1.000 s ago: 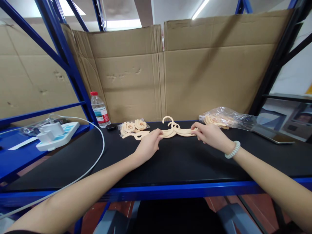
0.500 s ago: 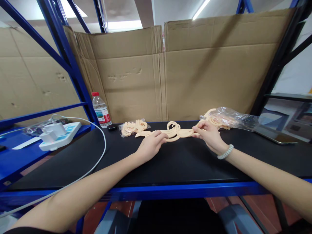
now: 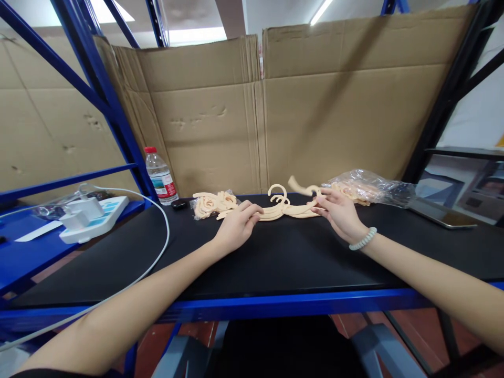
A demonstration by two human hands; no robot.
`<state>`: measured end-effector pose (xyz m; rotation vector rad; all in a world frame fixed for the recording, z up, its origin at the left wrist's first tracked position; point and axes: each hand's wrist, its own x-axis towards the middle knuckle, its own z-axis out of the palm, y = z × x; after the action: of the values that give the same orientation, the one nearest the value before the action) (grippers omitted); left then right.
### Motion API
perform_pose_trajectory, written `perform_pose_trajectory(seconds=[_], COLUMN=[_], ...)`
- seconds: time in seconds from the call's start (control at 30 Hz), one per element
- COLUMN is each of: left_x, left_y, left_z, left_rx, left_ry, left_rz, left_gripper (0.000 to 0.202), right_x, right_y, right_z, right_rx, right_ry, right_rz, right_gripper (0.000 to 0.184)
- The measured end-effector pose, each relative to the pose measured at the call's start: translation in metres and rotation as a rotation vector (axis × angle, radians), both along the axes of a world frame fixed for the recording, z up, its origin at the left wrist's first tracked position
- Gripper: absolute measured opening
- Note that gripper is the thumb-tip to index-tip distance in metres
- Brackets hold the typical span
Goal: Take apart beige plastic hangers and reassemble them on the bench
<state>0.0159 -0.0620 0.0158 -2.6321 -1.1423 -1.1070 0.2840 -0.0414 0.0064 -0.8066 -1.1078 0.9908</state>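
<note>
Cream-coloured clothes hangers [image 3: 296, 210] lie stacked on the black tabletop, their curved hooks rising in the middle. My left hand [image 3: 239, 223] is closed over the left arm of the stack, its fingertips bent around it. At the stack's right end, my right hand [image 3: 339, 212], with a pale beaded bracelet at the wrist, pinches another cream hanger [image 3: 301, 187]. That hanger is raised above the stack and tilted, its far end blurred. Part of it is hidden behind my right fingers.
Behind my left hand lies a clear bag of coiled cream pieces [image 3: 214, 205]. Another plastic bag [image 3: 366, 186] sits at right beside a flat phone-like device [image 3: 441, 212]. A water bottle [image 3: 161, 178] and black object [image 3: 179, 204] stand back left; a white cable [image 3: 167, 236] crosses the left side.
A hanger now sticks up from my right hand, leaning left above the stack. A larger hook shows in the middle. Both hands stay in nearly the same places.
</note>
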Motion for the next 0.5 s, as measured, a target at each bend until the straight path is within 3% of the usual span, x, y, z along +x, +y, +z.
perform_pose_trajectory(seconds=[0.17, 0.3, 0.5], left_x=[-0.0022, -0.0039, -0.0049], left_y=[0.0043, 0.0072, 0.0091], left_z=[-0.0005, -0.0011, 0.0004], left_rx=[-0.043, -0.018, 0.035], left_ry=[-0.17, -0.289, -0.433], left_rz=[-0.049, 0.002, 0.079], left_gripper=[0.012, 0.01, 0.028], right_x=[-0.0004, 0.0006, 0.0042], right_y=[0.0009, 0.0028, 0.0065], right_z=[-0.0018, -0.0027, -0.0062], right_rx=[0.049, 0.0, -0.046], right_ry=[-0.088, -0.066, -0.016], right_rz=[-0.006, -0.003, 0.034], right_gripper=[0.038, 0.039, 0.038])
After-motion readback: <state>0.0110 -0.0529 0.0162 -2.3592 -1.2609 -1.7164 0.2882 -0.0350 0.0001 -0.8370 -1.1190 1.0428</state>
